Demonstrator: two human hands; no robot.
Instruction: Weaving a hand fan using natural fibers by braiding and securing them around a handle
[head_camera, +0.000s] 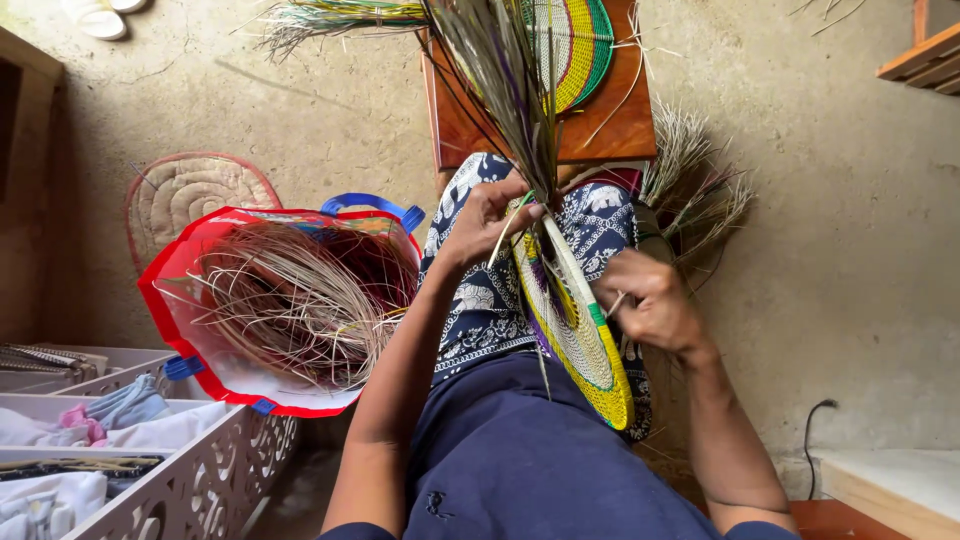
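We are mid-weave: left hand (487, 222) pinches the grass bundle (505, 90), right hand (652, 300) grips the woven disc (580, 335); next stitch needs tension.

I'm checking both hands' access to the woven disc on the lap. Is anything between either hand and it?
Nothing visible: the left hand pinches strands at the woven disc's upper rim, and the right hand grips its edge directly.
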